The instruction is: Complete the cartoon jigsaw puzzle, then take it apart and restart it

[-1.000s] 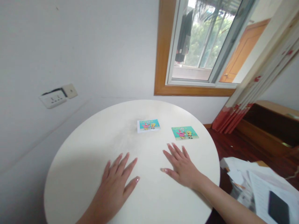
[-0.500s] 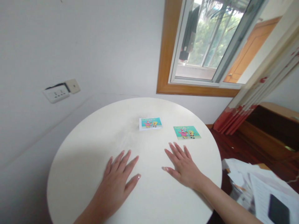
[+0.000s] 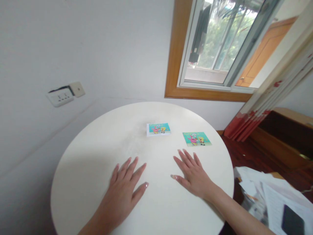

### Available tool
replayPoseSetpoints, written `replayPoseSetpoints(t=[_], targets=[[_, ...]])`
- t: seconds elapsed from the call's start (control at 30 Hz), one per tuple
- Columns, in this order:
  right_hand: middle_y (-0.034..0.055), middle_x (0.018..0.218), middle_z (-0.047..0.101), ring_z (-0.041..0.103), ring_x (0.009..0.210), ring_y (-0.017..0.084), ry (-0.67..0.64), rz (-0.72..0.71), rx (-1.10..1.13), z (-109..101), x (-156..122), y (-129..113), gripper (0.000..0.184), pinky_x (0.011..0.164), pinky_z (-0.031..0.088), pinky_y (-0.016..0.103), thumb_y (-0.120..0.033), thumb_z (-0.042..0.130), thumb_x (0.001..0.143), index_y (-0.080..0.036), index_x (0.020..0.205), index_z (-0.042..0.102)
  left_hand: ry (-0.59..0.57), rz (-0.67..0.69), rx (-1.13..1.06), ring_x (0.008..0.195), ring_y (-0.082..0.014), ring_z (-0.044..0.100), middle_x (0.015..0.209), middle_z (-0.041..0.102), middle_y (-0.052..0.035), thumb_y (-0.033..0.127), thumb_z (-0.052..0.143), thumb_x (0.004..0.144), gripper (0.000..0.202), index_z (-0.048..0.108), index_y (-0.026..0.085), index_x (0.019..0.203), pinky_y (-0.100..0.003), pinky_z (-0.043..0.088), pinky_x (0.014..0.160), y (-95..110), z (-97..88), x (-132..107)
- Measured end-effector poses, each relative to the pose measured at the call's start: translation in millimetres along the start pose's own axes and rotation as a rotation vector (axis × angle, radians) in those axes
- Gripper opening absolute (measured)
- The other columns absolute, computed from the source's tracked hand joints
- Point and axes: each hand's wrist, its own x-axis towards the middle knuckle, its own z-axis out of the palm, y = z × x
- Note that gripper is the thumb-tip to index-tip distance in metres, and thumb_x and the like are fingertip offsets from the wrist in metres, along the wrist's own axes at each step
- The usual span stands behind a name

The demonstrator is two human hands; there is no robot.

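Observation:
My left hand (image 3: 124, 189) lies palm down on the round white table (image 3: 97, 140), fingers spread and holding nothing. Palm down on the right side of the tabletop rests my right hand (image 3: 192, 173), also spread and bare of any object. Just beyond its fingertips, apart from them, a flat cartoon picture card (image 3: 197, 139) shows a pink and a yellow figure on a turquoise ground. Farther back near the table's middle is a white-edged piece (image 3: 158, 129) with the same cartoon picture; it looks thicker, perhaps a stack or folded paper.
Behind the table stands a white wall with a socket (image 3: 61, 97) and a wood-framed window (image 3: 207, 93). At the lower right, beside the table, a dark phone (image 3: 292, 220) lies on a heap of papers (image 3: 281, 192). A red-and-white curtain (image 3: 251, 112) hangs at the right.
Both hands and both cartoon pieces keep their places on the table. Only the camera view has shifted slightly.

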Motion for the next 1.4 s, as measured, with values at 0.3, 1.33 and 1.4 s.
replayPoseSetpoints(t=[0.3, 1.33, 1.4], targets=[[0.0048, 0.157, 0.012, 0.010, 0.145, 0.028, -0.029, 0.012, 0.008, -0.9, 0.6, -0.7, 0.066, 0.114, 0.008, 0.052, -0.062, 0.029, 0.092, -0.030, 0.149, 0.022, 0.020, -0.001, 0.005, 0.134, -0.0319, 0.036, 0.147, 0.041, -0.0069, 0.054, 0.045, 0.089, 0.054, 0.044, 0.032, 0.138, -0.056, 0.026, 0.107, 0.6, -1.5, -0.4], [0.0128, 0.144, 0.044, 0.039, 0.134, 0.022, 0.111, 0.320, 0.126, 5.2, 40.6, 205.9, 0.056, 0.111, 0.031, 0.043, -0.013, 0.026, 0.086, -0.012, 0.140, 0.041, 0.018, -0.001, -0.011, 0.135, -0.0329, 0.035, 0.147, 0.040, -0.0059, 0.053, 0.046, 0.089, 0.054, 0.043, 0.032, 0.139, -0.057, 0.025, 0.108, -0.4, 1.0, -0.6], [0.0110, 0.145, 0.044, 0.036, 0.136, 0.024, 0.068, 0.297, 0.112, 5.4, 41.3, 211.8, 0.053, 0.110, 0.029, 0.049, -0.016, 0.025, 0.090, -0.017, 0.139, 0.044, 0.024, 0.003, -0.013, 0.135, -0.0330, 0.035, 0.147, 0.040, -0.0056, 0.053, 0.047, 0.088, 0.055, 0.043, 0.033, 0.139, -0.056, 0.025, 0.108, -0.3, 0.9, -0.5]])
